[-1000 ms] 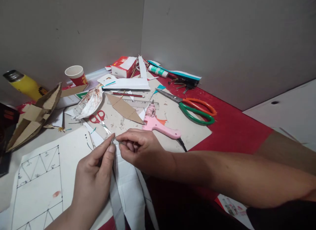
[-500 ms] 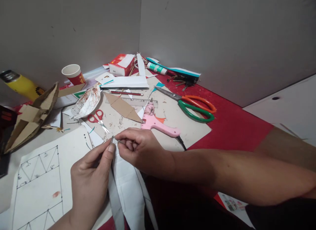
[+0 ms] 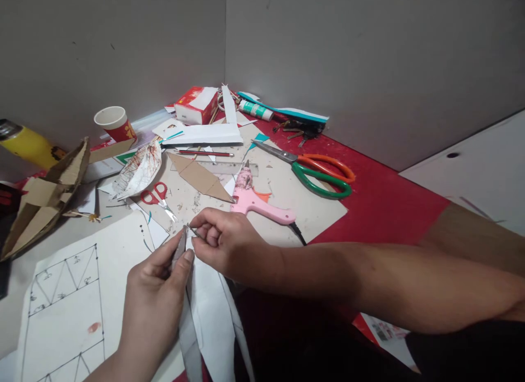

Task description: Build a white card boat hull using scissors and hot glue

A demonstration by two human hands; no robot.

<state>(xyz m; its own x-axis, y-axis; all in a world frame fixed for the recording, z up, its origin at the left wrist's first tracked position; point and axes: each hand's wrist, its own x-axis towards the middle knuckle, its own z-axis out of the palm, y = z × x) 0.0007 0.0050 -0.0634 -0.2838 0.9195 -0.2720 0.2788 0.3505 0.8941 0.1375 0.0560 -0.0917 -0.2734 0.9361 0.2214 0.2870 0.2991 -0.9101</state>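
Between my hands is a white folded paper piece (image 3: pixel 211 311), with long pointed panels hanging toward my lap. My left hand (image 3: pixel 158 294) pinches its upper tip on the left side, thumb in front and fingers behind. My right hand (image 3: pixel 225 239) pinches the same tip from the right; its thumb and index finger meet at the paper's edge. Just beyond the hands lie small red-handled scissors (image 3: pixel 155 195), a pink glue gun (image 3: pixel 262 207) and a flat brown cardboard piece (image 3: pixel 200 177).
Large scissors (image 3: pixel 322 179) with orange and green handles lie at the right. A cardboard boat shape (image 3: pixel 45 201), paper cup (image 3: pixel 115 125) and yellow bottle (image 3: pixel 30 146) stand left. A sheet with drawn trusses (image 3: pixel 65 327) lies near left. A red-and-white box (image 3: pixel 197 105) sits at the back.
My left thumb has slid down a little from the tip, and more of the grey side panel shows beside it. My right hand keeps its pinch. The view has shifted slightly.
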